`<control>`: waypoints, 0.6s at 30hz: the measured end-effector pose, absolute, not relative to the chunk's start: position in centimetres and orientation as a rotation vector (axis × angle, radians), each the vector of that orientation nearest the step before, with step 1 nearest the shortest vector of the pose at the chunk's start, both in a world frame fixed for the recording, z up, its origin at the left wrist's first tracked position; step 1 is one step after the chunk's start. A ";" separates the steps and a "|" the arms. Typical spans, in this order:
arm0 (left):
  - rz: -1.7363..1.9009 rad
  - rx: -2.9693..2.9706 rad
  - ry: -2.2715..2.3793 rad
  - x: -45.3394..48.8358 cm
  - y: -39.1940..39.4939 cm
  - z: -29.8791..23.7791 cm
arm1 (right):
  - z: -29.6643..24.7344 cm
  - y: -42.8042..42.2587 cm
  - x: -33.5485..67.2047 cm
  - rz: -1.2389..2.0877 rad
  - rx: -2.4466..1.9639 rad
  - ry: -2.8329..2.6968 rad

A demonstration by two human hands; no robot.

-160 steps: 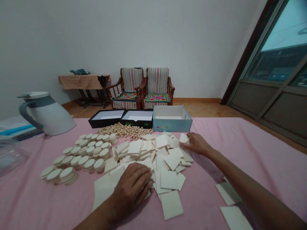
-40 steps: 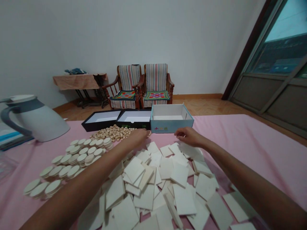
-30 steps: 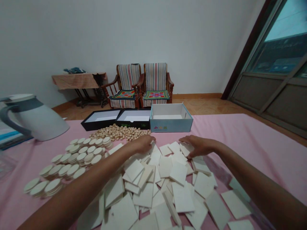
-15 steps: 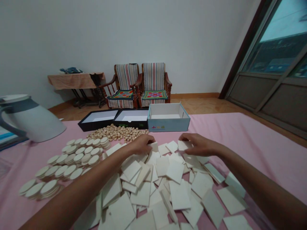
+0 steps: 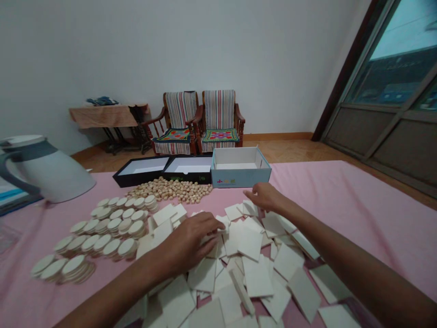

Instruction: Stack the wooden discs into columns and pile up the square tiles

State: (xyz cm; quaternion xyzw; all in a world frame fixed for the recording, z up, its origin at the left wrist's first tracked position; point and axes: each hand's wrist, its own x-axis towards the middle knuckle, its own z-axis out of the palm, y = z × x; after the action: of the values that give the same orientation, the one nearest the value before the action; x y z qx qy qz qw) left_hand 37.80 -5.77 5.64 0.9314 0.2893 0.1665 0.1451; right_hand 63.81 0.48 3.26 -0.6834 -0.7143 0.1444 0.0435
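A loose heap of cream square tiles (image 5: 251,259) covers the pink cloth in front of me. My left hand (image 5: 191,241) lies palm down on the tiles at the heap's middle, fingers spread and flat. My right hand (image 5: 264,197) reaches to the far edge of the heap, fingertips resting on a small square tile (image 5: 250,208), just in front of the light blue open box (image 5: 241,175). Neither hand lifts anything.
Rows of stacked cream round discs (image 5: 102,230) lie to the left, a pile of small wooden beads (image 5: 170,190) beyond them. Two black open boxes (image 5: 164,169) stand beside the blue one. A white jug (image 5: 44,166) sits far left. Striped chairs (image 5: 201,123) stand behind.
My left hand has drawn back from the heap's far edge toward me and now lies flat on the middle tiles. The right hand stays at the far edge. The tiles have spread out.
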 end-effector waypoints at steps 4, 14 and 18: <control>0.689 2.757 0.851 36.1 -8.8 4.4 | 3.2 0.2 65.0 0.556 -1.876 -2.340; 1.241 2.827 0.835 34.2 -11.3 1.6 | 1.5 0.3 63.8 0.370 -2.071 -2.352; 1.293 2.813 0.783 33.9 -11.5 1.5 | 1.6 0.3 62.8 0.305 -2.200 -2.253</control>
State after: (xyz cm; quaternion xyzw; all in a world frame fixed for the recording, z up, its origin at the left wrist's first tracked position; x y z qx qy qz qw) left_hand 33.95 -11.46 1.45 0.8806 0.2450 0.4048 -0.0257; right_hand 62.77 0.27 1.61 -0.6954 -0.7121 0.0963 -0.0109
